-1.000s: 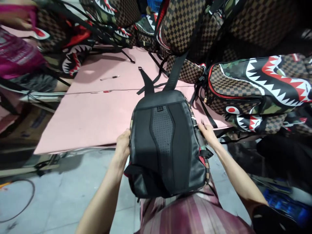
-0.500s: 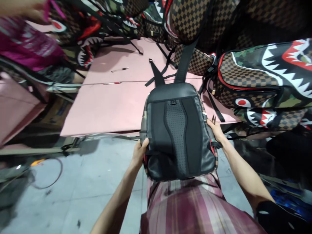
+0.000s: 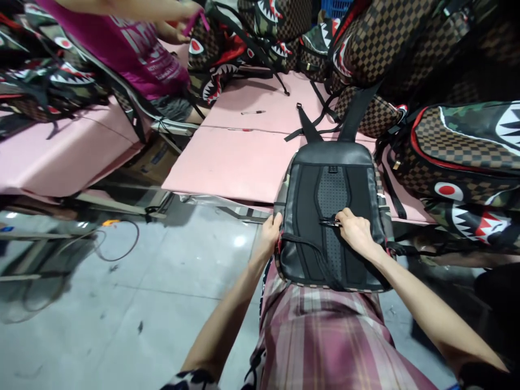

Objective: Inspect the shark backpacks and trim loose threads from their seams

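Backpack (image 3: pixel 359 189) off-centre toward 3 o'clock, straps over pink table (image 3: pixel 227 165). Right hand (image 3: pixel 355 232) has left bag's 3-o'clock edge; fingers pinch dark snips (image 3: pixel 330 222) over back panel. Left hand (image 3: pixel 270 233) grips 9-o'clock edge, now sole side hold.

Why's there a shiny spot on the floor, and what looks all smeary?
Head view: the pale floor seems to reflect a light; head view: the table frame at far left smears, while the black-backed backpack looks clearer.
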`<action>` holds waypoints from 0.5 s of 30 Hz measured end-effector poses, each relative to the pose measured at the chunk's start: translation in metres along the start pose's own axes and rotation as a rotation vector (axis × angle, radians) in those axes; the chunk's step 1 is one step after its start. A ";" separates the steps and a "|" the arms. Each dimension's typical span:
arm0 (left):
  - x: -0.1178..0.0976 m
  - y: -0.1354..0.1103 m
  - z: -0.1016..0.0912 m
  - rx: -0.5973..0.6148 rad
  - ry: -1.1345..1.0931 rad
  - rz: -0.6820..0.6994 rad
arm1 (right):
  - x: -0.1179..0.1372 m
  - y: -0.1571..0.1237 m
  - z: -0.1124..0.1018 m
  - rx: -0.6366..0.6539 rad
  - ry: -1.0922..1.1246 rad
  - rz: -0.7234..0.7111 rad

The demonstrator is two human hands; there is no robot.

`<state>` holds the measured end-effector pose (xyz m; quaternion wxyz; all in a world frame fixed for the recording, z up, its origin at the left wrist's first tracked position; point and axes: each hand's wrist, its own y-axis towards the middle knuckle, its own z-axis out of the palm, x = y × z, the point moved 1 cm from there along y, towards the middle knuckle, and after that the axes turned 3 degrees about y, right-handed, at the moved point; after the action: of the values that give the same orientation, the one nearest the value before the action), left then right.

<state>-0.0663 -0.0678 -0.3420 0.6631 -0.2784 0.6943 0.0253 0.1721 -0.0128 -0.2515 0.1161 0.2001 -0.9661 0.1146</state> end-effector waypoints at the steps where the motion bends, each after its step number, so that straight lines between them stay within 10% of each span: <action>1: -0.002 0.001 -0.002 -0.003 0.018 0.012 | -0.001 0.000 -0.001 0.013 0.111 -0.022; 5: -0.025 -0.014 -0.019 -0.003 0.144 0.222 | -0.019 -0.028 -0.021 0.290 0.783 -0.152; 8: -0.044 -0.033 -0.028 0.330 0.285 0.421 | -0.030 -0.068 -0.036 0.637 0.924 -0.176; 10: -0.047 -0.037 -0.031 0.450 0.139 0.285 | -0.037 -0.089 -0.040 0.717 0.862 -0.111; 15: -0.016 -0.014 -0.051 -0.128 -0.501 -0.363 | -0.055 -0.108 -0.031 0.634 0.821 0.081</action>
<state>-0.1068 -0.0945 -0.3159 0.7884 -0.4242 0.4451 0.0179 0.2711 -0.0811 -0.2180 0.4147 0.1266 -0.7656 0.4752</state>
